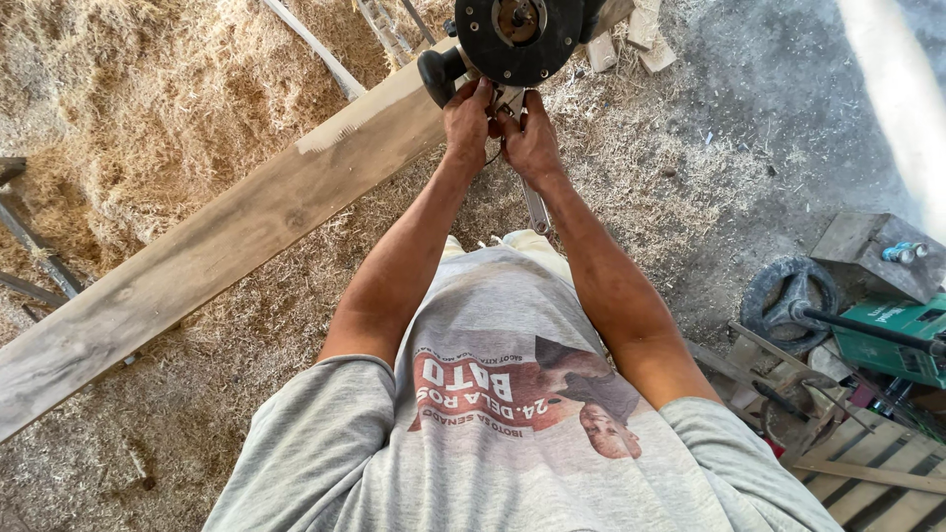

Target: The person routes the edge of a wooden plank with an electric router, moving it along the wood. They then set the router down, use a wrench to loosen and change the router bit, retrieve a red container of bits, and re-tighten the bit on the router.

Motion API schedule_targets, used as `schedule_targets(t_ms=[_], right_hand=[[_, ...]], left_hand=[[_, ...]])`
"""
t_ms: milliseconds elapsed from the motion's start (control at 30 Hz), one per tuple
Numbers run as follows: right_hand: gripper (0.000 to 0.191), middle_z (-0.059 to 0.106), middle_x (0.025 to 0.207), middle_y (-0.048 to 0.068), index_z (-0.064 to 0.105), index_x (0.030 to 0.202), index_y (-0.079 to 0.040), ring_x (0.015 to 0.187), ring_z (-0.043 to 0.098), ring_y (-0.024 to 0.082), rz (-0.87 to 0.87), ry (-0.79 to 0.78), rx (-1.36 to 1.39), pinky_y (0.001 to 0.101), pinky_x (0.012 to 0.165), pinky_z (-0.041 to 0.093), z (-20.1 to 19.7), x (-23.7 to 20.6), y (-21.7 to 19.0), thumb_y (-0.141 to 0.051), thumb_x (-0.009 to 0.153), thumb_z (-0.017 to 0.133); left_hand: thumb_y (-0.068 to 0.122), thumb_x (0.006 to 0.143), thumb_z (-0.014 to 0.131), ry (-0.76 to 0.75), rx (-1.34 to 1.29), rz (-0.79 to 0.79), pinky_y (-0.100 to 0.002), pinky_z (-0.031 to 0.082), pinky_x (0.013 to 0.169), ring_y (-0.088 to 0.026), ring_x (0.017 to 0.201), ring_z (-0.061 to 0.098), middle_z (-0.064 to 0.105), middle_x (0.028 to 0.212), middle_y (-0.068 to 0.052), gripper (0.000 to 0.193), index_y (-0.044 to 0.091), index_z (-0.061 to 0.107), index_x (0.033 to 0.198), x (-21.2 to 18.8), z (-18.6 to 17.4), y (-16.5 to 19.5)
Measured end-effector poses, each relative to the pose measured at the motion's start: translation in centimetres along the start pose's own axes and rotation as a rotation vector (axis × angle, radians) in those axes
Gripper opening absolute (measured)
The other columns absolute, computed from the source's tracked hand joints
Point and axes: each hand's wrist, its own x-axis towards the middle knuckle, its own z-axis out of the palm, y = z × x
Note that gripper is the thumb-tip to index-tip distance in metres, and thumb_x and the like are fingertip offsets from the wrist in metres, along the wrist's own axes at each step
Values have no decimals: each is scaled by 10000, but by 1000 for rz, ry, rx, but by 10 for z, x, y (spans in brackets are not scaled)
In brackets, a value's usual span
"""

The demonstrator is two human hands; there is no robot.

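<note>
Grey shirt (512, 433), both hands (503, 128) pinching metal piece (509, 99) under black router (517, 37), plank (217, 246) beside

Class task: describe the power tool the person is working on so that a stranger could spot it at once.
Follow the long wooden plank to its far end. There both hands, left hand and right hand, meet under a router. Its round black base faces the camera.

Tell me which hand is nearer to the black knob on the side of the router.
Left. The left hand touches the router just below the black knob; the right hand sits further right, apart from it.
</note>
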Motion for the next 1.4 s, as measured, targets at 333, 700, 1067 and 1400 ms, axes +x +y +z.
schedule_targets(t_ms=[333,700,1067,1400], right_hand=[[243,681,901,139,423,1290,-51,547,539,118,84,-139,280,286,452,454,-2,-4,1,-133,1088,529],[271,703,855,117,455,1168,-56,514,552,109,165,-136,579,246,428,422,1,-10,-1,-242,1048,612],[263,739,901,129,537,1240,-42,562,645,162,205,-232,758,267,490,507,-1,-2,-3,-227,1052,531],[211,734,894,134,547,1249,-56,551,592,136,201,-187,717,252,469,440,-1,-2,5,-179,1078,561]], left_hand=[[252,950,654,8,18,-59,-322,492,452,-165,617,604,686,874,-85,397,-22,674,1237,-5,-3,5],[290,904,686,-59,-100,-82,-347,624,525,-220,794,697,685,1047,-132,459,-19,652,1242,-4,-8,8],[321,912,687,-80,-83,-89,-337,589,554,-214,774,673,683,1049,-119,493,-8,645,1277,-5,-11,8],[333,920,663,-100,-63,-95,-346,624,530,-231,698,701,664,1096,-132,520,-11,619,1307,-6,-10,10]])
